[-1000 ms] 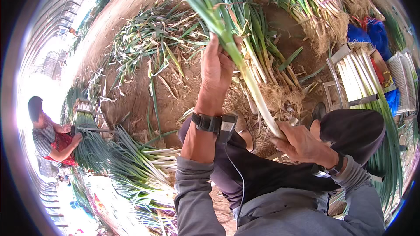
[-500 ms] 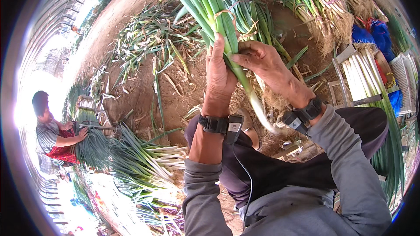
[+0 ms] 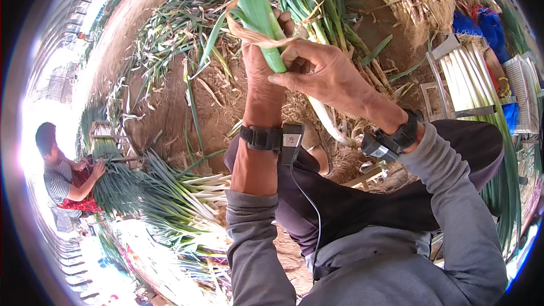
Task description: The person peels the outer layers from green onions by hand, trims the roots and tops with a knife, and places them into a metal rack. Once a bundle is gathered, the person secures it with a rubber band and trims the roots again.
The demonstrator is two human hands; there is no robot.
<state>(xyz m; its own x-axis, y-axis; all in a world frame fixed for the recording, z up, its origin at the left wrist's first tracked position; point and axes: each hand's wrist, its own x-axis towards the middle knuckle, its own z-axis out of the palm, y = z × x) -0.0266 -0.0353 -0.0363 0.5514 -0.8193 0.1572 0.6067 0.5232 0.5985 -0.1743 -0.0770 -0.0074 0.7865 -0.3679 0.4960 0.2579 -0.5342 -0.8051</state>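
Observation:
My left hand [image 3: 262, 68] is closed around the middle of a large green onion [image 3: 249, 0], whose green leaves rise away from me. Its white stem [image 3: 330, 122] slants down to the right below my hands. My right hand [image 3: 334, 76] is pinched at the thumb and forefinger on a green outer leaf [image 3: 276, 61] that hangs folded down over the stalk. A dry tan leaf strip [image 3: 255, 36] crosses the stalk just above the pinch. Part of the stalk is hidden behind my hands.
Trimmed leaves [image 3: 175, 34] lie heaped on the soil. Tied onion bundles [image 3: 317, 0] lie ahead. A rack of cleaned onions [image 3: 467, 79] stands at right, beside blue bags [image 3: 490, 31]. Loose onions [image 3: 187, 198] lie at left, near another person [image 3: 62, 175] handling onions.
Both hands have moved up and left with the onion. A green outer leaf now hangs folded down at my right fingers, and the dry strip lies across the stalk.

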